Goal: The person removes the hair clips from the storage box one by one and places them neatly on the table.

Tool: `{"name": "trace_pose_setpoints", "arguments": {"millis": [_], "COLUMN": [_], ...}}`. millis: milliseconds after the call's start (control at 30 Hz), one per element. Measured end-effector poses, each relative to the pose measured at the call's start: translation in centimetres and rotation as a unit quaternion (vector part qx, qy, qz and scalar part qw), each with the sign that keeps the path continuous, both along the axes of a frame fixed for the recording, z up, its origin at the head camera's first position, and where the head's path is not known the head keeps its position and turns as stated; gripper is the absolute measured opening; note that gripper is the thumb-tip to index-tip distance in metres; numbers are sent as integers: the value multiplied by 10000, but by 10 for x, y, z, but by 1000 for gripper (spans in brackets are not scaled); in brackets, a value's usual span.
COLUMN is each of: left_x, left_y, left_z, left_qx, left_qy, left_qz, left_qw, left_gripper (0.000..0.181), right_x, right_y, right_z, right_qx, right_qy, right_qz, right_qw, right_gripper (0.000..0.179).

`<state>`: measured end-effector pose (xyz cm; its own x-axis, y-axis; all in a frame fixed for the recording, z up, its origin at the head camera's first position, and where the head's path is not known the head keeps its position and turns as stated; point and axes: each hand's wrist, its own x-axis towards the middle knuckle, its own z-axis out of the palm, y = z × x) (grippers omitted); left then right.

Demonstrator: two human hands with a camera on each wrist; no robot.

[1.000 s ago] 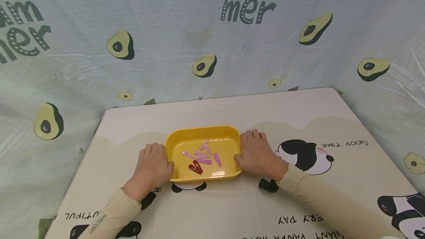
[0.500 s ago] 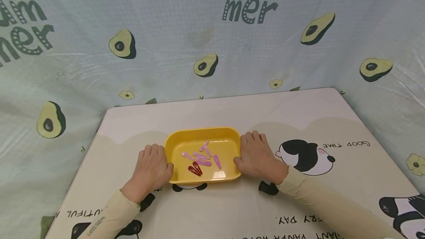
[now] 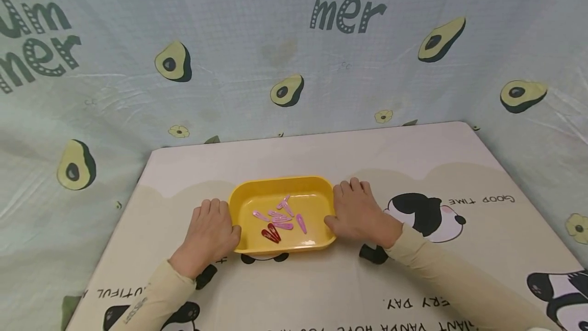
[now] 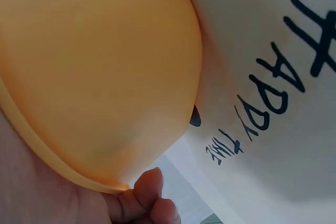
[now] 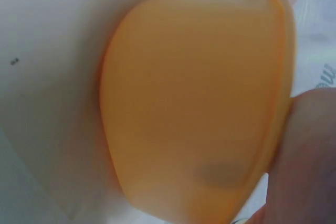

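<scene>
A shallow yellow plastic tray (image 3: 282, 186) lies between both hands on the table. Several pink snap hair clips (image 3: 300, 223) are scattered on its floor, and two red snap hair clips (image 3: 270, 236) lie near its front side. My left hand (image 3: 209, 231) grips the tray's left end, thumb toward the near corner. At the opposite end, my right hand (image 3: 360, 216) holds the rim in the same way. The tray's outer wall (image 4: 105, 77) fills much of the left wrist view, with fingertips (image 4: 149, 184) at its edge. Whether the tray's base touches the table cannot be told.
A pale cloth (image 3: 294, 290) with printed pandas and lettering covers the table. Behind and at both sides hangs a light curtain (image 3: 220, 24) with avocado prints, close to the table's far edge.
The tray's near rim covers slightly more of the printed panda than a second ago. Both hands keep their hold, and the clips look unmoved in the tray. The head view has shifted a little.
</scene>
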<state>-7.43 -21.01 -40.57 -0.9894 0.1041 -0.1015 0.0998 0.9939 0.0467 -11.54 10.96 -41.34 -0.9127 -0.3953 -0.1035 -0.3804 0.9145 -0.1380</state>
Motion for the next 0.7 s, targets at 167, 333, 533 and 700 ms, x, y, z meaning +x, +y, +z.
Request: {"name": "trace_pose_setpoints", "arguments": {"millis": [167, 333, 533, 700], "left_x": [-1, -3, -8, -15], "left_y": [0, -1, -7, -10], "left_z": [2, 4, 5, -1], "left_qx": [-124, -144, 107, 395], "left_qy": [15, 68, 672, 1030], "left_qz": [34, 94, 37, 21], "left_qw": [9999, 9998, 9977, 9939], "left_gripper": [30, 39, 46, 46], "right_x": [-6, -15, -23, -28], "right_y": [3, 5, 7, 4], "right_z": [5, 10, 16, 18], "right_qx": [24, -165, -1278, -2058], "right_qy": [-72, 166, 622, 554], "right_qz": [26, -6, 476, 990], "right_qw": [10000, 9997, 9887, 9720], "right_gripper": [49, 57, 50, 43]}}
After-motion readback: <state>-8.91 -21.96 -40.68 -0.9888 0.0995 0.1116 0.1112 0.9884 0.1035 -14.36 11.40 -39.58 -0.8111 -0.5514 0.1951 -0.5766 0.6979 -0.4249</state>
